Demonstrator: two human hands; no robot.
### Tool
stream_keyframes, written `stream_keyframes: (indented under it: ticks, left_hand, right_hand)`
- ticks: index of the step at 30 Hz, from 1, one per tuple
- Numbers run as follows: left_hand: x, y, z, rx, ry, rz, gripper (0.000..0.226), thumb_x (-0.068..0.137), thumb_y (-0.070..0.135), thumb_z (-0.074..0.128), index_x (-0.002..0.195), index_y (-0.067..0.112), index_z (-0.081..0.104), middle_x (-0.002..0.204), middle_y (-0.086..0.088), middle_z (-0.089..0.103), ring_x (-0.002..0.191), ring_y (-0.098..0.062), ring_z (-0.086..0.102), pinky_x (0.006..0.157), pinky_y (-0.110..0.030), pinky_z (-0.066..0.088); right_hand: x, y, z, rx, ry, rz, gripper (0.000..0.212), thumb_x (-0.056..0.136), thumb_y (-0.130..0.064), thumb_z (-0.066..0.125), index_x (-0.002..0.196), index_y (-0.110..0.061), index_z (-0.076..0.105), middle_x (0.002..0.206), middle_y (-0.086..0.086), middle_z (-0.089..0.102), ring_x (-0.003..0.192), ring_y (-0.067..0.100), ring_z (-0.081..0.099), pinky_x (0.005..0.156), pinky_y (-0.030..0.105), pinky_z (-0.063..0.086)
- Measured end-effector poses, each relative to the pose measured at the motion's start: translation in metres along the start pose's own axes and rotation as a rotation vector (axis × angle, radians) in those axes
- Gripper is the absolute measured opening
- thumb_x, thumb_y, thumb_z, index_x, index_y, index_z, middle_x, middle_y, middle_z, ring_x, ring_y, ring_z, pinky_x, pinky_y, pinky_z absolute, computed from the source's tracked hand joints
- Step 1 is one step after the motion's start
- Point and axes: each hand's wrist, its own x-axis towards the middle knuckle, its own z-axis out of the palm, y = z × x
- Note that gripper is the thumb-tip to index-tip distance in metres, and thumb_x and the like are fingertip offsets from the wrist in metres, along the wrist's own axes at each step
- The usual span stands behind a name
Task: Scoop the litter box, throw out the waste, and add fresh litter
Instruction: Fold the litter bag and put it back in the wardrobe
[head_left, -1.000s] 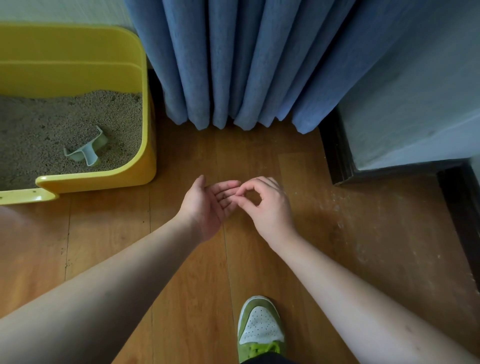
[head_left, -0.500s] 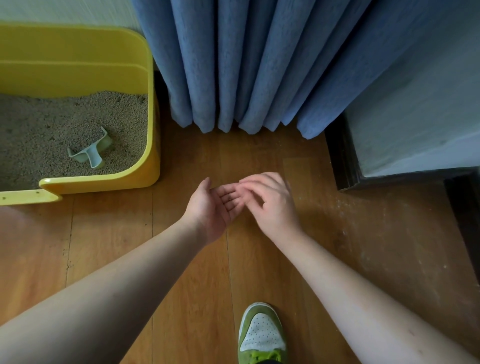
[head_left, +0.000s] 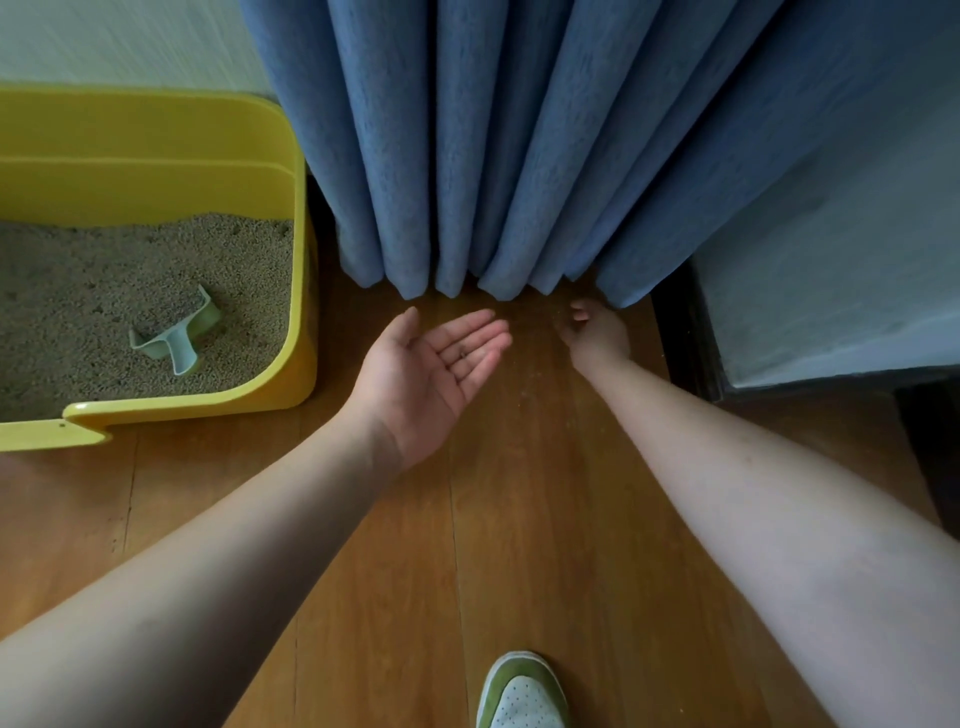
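Observation:
A yellow litter box (head_left: 293, 382) stands on the wooden floor at the left, filled with grey-brown litter (head_left: 78, 291). A pale green scoop (head_left: 176, 332) lies in the litter near the box's right wall. My left hand (head_left: 431, 374) hovers palm up to the right of the box, fingers spread, with a tiny dark speck on the fingers. My right hand (head_left: 597, 332) reaches down to the floor by the curtain hem, fingertips bunched and pointing at the boards. What they pinch, if anything, is hidden.
A blue curtain (head_left: 493, 156) hangs to the floor behind both hands. A dark baseboard (head_left: 680, 332) and a pale wall close off the right. Small grains are scattered over the floorboards (head_left: 524, 384). My green and white shoe (head_left: 522, 693) shows at the bottom.
My hands were touching, right fingertips at the left palm. Now they are apart: the right hand has moved away to the floor by the curtain, and the left palm lies open.

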Motion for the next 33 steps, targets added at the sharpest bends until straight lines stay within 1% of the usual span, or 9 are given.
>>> stream_keyframes:
  ticks: [4,9,13,16,19,22,26,29,33]
  left_hand:
    - [-0.002,-0.002,-0.007,-0.003,0.009,0.021,0.065,0.104,0.045,0.017,0.128,-0.002,0.056,0.124,-0.02,0.065,0.116,-0.029,0.063,0.105,-0.036,0.044]
    - [-0.002,-0.001,-0.025,0.007,0.072,0.051,0.064,0.104,0.044,0.017,0.127,0.0,0.057,0.123,-0.018,0.066,0.115,-0.028,0.064,0.102,-0.035,0.049]
    - [-0.005,-0.001,-0.034,0.011,0.117,0.056,0.063,0.104,0.043,0.018,0.126,0.0,0.058,0.122,-0.018,0.067,0.113,-0.027,0.065,0.098,-0.033,0.051]
    - [-0.008,-0.005,-0.039,0.014,0.156,0.05,0.062,0.104,0.042,0.019,0.125,-0.001,0.058,0.121,-0.019,0.067,0.112,-0.028,0.066,0.101,-0.035,0.047]
    - [-0.009,-0.011,-0.044,0.014,0.179,0.031,0.062,0.104,0.042,0.019,0.126,-0.001,0.058,0.122,-0.019,0.066,0.112,-0.029,0.066,0.104,-0.036,0.044]
    - [-0.01,-0.016,-0.048,0.03,0.185,0.009,0.063,0.104,0.043,0.018,0.127,-0.001,0.057,0.122,-0.019,0.066,0.113,-0.029,0.065,0.104,-0.037,0.044]
    - [-0.011,-0.019,-0.049,0.041,0.184,-0.002,0.063,0.104,0.043,0.018,0.127,-0.001,0.057,0.122,-0.019,0.066,0.113,-0.029,0.065,0.104,-0.036,0.044]
    - [-0.012,-0.016,-0.047,0.04,0.18,0.008,0.062,0.104,0.042,0.019,0.126,-0.001,0.058,0.121,-0.019,0.067,0.113,-0.029,0.065,0.104,-0.036,0.044]
    - [-0.013,-0.012,-0.045,0.023,0.175,0.017,0.061,0.104,0.041,0.02,0.126,-0.001,0.058,0.122,-0.02,0.066,0.113,-0.03,0.065,0.103,-0.036,0.045]
  right_hand:
    - [0.016,0.004,0.018,-0.091,0.08,0.021,0.034,0.094,-0.026,0.057,0.128,-0.021,0.058,0.126,0.006,0.058,0.109,0.02,0.056,0.08,0.025,0.046]
    - [0.024,0.004,0.022,-0.181,0.151,0.06,0.025,0.099,-0.022,0.048,0.117,-0.017,0.064,0.109,0.007,0.066,0.082,0.014,0.054,0.065,0.023,0.04]
    - [0.026,0.003,0.02,-0.208,0.101,0.095,0.025,0.098,-0.009,0.044,0.108,-0.016,0.066,0.111,0.007,0.065,0.085,0.016,0.054,0.067,0.024,0.04]
    - [0.021,0.01,0.016,-0.162,0.088,0.102,0.024,0.098,-0.009,0.045,0.104,-0.019,0.066,0.116,0.005,0.063,0.089,0.018,0.057,0.065,0.024,0.04]
    - [0.011,0.022,0.013,-0.085,0.093,0.055,0.019,0.098,-0.019,0.049,0.11,-0.016,0.064,0.114,0.003,0.063,0.087,0.014,0.054,0.062,0.023,0.038]
    - [0.006,0.022,0.013,-0.003,0.121,-0.007,0.025,0.095,-0.023,0.057,0.119,-0.016,0.06,0.111,0.001,0.065,0.089,0.011,0.055,0.071,0.023,0.039]
    - [0.009,0.014,0.014,-0.006,0.111,0.009,0.031,0.094,-0.025,0.06,0.124,-0.018,0.058,0.116,0.001,0.064,0.096,0.015,0.059,0.073,0.024,0.04]
    - [0.012,0.011,0.015,-0.059,0.122,0.025,0.024,0.095,-0.027,0.056,0.117,-0.02,0.062,0.114,0.002,0.066,0.093,0.016,0.059,0.069,0.024,0.041]
    - [0.016,0.009,0.016,-0.135,0.132,0.043,0.016,0.097,-0.024,0.051,0.102,-0.023,0.066,0.106,0.003,0.068,0.084,0.016,0.059,0.061,0.024,0.042]
